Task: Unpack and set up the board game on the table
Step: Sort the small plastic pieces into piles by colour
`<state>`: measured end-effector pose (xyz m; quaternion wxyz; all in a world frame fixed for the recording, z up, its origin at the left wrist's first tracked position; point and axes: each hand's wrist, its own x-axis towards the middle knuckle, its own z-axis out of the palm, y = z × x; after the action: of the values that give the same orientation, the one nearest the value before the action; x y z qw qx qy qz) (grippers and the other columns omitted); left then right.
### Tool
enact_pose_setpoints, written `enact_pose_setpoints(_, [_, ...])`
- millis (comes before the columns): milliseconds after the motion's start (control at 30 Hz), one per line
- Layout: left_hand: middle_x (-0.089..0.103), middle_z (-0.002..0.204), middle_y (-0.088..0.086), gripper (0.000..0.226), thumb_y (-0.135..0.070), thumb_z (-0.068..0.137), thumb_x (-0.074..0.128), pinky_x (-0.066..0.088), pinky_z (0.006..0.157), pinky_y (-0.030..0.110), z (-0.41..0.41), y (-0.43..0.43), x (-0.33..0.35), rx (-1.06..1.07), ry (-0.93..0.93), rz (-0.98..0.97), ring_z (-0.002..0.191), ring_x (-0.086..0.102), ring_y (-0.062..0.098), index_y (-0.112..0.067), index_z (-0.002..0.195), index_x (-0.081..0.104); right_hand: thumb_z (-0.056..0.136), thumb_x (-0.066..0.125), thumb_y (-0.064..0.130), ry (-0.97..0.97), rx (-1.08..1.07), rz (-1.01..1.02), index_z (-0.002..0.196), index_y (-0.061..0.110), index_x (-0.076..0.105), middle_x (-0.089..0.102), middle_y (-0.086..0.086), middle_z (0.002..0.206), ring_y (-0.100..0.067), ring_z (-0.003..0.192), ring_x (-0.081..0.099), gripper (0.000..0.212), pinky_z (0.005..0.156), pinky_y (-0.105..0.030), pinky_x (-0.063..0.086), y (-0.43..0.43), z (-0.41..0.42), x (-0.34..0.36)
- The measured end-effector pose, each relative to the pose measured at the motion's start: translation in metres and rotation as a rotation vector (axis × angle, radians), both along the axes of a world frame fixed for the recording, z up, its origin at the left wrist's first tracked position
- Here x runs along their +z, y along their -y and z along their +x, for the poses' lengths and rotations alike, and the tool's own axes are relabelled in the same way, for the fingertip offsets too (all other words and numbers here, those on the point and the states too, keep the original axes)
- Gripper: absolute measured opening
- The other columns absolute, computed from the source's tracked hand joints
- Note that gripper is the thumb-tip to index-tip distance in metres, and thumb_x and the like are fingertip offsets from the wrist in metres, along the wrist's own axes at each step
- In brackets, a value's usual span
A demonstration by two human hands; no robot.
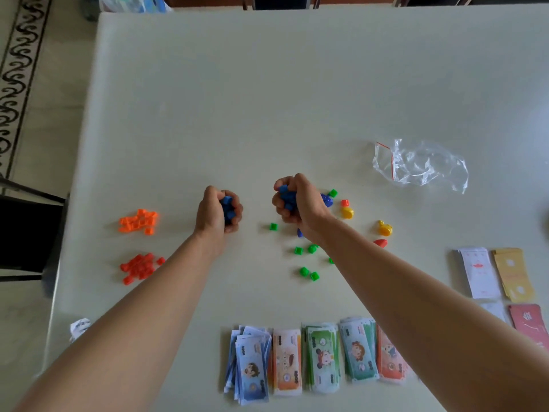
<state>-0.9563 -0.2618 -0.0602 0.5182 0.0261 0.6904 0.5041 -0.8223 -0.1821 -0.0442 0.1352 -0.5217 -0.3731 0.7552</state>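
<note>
Left hand [218,211] clutching blue pieces [228,210], right hand [297,202] likewise (fist curled), green pieces [303,257] scattered nearby

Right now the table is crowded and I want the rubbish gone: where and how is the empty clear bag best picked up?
Probably by its crumpled middle: the clear bag lies loose on the table with folds standing up there, easy to pinch from above. The red-lined zip edge at its left end lies flatter, so it offers less to catch.
</note>
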Motion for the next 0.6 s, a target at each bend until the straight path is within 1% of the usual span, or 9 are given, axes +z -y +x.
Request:
enact_pose_setpoints(100, [0.048,0.052,0.004,0.028,-0.018,0.084,0.028,0.014,0.04,0.018,-0.019,0.005,0.003,0.006,0.053,-0.009,0.041,0.035,0.016,-0.012,0.063,0.046,0.083,0.032,0.017,-0.06,-0.023,-0.058,0.073,0.015,0.049,0.048,-0.003,0.062,-0.014,0.049,0.035,0.02,0.045,-0.022,0.025,0.007,-0.022,-0.004])
enact_pose_setpoints(200, [0.047,0.056,0.0,0.026,-0.018,0.087,0.036,0.019,0.036,0.015,-0.043,0.007,0.001,-0.05,-0.038,-0.095,0.042,0.038,0.014,-0.014,0.065,0.05,0.09,0.039,0.014,0.076,0.066,0.034,0.078,0.014,0.057,0.053,-0.002,0.069,-0.013,0.054,0.042,0.021,0.05,-0.022,0.031,0.014,-0.047,-0.007])
enact_pose_setpoints(267, [0.047,0.058,0.0,0.026,-0.013,0.088,0.039,0.024,0.04,0.018,-0.061,0.008,-0.004,-0.15,-0.211,-0.134,0.047,0.038,0.015,-0.014,0.068,0.054,0.093,0.042,0.01,0.135,0.102,0.108,0.086,0.011,0.06,0.052,-0.002,0.071,-0.012,0.055,0.042,0.02,0.051,-0.021,0.032,0.018,-0.064,-0.011])
enact_pose_setpoints(333, [0.047,0.06,0.0,0.028,-0.008,0.091,0.041,0.029,0.05,0.025,-0.084,0.008,-0.011,-0.296,-0.467,-0.114,0.053,0.041,0.018,-0.016,0.07,0.058,0.095,0.041,0.007,0.182,0.12,0.204,0.096,0.011,0.06,0.05,0.0,0.074,-0.012,0.056,0.039,0.02,0.051,-0.022,0.031,0.023,-0.085,-0.018])
enact_pose_setpoints(400, [0.052,0.07,-0.001,0.023,-0.008,0.094,0.042,0.031,0.061,0.027,-0.102,0.007,-0.018,-0.427,-0.668,-0.097,0.067,0.047,0.021,-0.012,0.084,0.063,0.096,0.039,0.007,0.277,0.174,0.346,0.104,0.013,0.061,0.051,0.0,0.082,-0.013,0.059,0.041,0.023,0.052,-0.021,0.033,0.023,-0.104,-0.027])
enact_pose_setpoints(433, [0.056,0.08,0.0,0.021,-0.009,0.095,0.043,0.032,0.065,0.026,-0.113,0.006,-0.021,-0.483,-0.751,-0.1,0.075,0.05,0.022,-0.009,0.094,0.063,0.097,0.039,0.008,0.334,0.207,0.43,0.108,0.012,0.061,0.054,-0.002,0.09,-0.015,0.065,0.044,0.025,0.054,-0.022,0.034,0.023,-0.116,-0.032])
enact_pose_setpoints(500, [0.059,0.102,0.009,0.021,-0.009,0.096,0.043,0.033,0.071,0.027,-0.128,0.004,-0.028,-0.601,-0.906,-0.092,0.091,0.054,0.027,-0.005,0.105,0.061,0.097,0.038,0.007,0.438,0.278,0.603,0.112,0.009,0.059,0.054,-0.009,0.11,-0.019,0.083,0.049,0.026,0.065,-0.026,0.04,0.02,-0.134,-0.041])
enact_pose_setpoints(533, [0.056,0.108,0.014,0.02,-0.008,0.096,0.042,0.035,0.075,0.03,-0.135,0.003,-0.029,-0.666,-0.975,-0.08,0.096,0.054,0.03,-0.004,0.107,0.059,0.097,0.037,0.006,0.479,0.314,0.674,0.113,0.008,0.058,0.052,-0.012,0.115,-0.022,0.091,0.05,0.026,0.073,-0.03,0.043,0.02,-0.143,-0.045])
enact_pose_setpoints(600, [0.051,0.11,0.018,0.019,-0.008,0.096,0.043,0.037,0.079,0.035,-0.148,0.002,-0.033,-0.776,-1.112,-0.029,0.097,0.053,0.033,-0.003,0.107,0.058,0.096,0.038,0.002,0.538,0.365,0.813,0.113,0.007,0.057,0.049,-0.014,0.117,-0.028,0.1,0.051,0.026,0.085,-0.037,0.044,0.02,-0.16,-0.051])
